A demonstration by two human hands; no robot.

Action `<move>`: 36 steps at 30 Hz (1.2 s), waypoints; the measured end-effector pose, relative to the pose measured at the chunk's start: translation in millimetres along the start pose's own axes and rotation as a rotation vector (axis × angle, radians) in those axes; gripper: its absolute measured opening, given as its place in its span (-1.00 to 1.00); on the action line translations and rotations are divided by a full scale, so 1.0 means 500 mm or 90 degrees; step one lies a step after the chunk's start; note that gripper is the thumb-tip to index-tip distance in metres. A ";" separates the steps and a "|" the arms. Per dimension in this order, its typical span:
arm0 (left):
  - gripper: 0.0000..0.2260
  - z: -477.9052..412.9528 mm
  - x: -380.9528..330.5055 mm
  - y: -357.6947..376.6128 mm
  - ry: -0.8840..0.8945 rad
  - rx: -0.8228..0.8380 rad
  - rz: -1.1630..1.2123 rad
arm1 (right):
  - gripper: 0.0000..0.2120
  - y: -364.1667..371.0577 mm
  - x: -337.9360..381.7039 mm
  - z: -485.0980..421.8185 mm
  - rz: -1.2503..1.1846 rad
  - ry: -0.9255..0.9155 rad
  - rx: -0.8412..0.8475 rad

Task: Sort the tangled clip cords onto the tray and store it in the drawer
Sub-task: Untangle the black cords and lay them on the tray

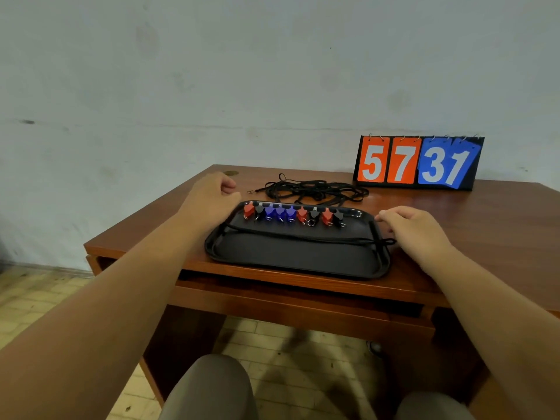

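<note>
Left hand (212, 198) and right hand (415, 228), both loosely curled and visibly empty, flank the tray (288, 256) on the near surface (485, 222); the cord (303, 236) overhanging its right rim may snag on lifting and spill the clips (291, 213), with the tangle (315, 190) unsorted beyond.

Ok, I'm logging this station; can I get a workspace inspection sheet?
Surface: brown wooden desk.
Job's things: black rectangular plastic tray near front edge; row of red, black and blue clips along its far side.
Clutter: orange-and-blue flip scoreboard reading 5731; small round brassy object at far left corner.
Hands: left hand curled by tray's far left corner; right hand loosely curled at its right rim; grips unclear.
Cables: one black cord laid across tray; tangled black cords behind it.
Surroundings: pale wall, tiled floor.
</note>
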State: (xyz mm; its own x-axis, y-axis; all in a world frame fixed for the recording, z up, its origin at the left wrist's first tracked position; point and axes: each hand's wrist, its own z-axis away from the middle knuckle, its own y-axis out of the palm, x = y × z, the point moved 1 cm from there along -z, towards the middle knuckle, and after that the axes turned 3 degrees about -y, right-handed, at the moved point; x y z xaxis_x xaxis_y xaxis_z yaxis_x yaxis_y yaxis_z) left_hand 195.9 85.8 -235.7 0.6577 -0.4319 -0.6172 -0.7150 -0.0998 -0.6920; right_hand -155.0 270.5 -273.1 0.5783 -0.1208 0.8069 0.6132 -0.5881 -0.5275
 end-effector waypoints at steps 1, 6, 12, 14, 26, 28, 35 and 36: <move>-0.77 -0.004 -0.015 0.003 0.011 0.010 0.000 | -0.77 0.000 0.006 -0.004 -0.007 0.007 0.001; -0.82 -0.032 -0.081 0.036 0.041 0.068 0.019 | -0.82 0.000 0.036 -0.040 -0.012 -0.001 0.011; -0.79 -0.070 -0.145 0.092 0.079 0.129 0.031 | -0.83 -0.006 0.048 -0.096 -0.005 -0.031 0.019; -0.79 -0.087 -0.163 0.116 0.087 0.152 0.020 | -0.83 -0.006 0.044 -0.122 -0.004 -0.027 0.021; -0.81 -0.222 -0.260 0.297 0.167 0.270 -0.080 | -0.79 0.039 -0.032 -0.275 0.023 0.017 0.085; -0.79 -0.238 -0.269 0.332 0.193 0.273 -0.103 | -0.69 0.060 -0.048 -0.295 0.071 0.000 0.132; -0.69 -0.285 -0.292 0.424 0.274 0.293 -0.196 | -0.91 0.079 -0.076 -0.351 0.304 -0.041 0.166; -0.68 -0.289 -0.296 0.432 0.282 0.301 -0.202 | -0.90 0.077 -0.078 -0.351 0.280 -0.046 0.165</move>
State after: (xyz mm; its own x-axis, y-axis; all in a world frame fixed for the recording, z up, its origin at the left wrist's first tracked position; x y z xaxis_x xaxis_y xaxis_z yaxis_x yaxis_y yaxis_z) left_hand -90.1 -1.2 -239.8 0.5867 -0.7798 -0.2182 -0.2596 0.0741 -0.9629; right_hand -248.5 112.1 -278.1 0.8413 -0.2517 0.4784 0.4119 -0.2747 -0.8689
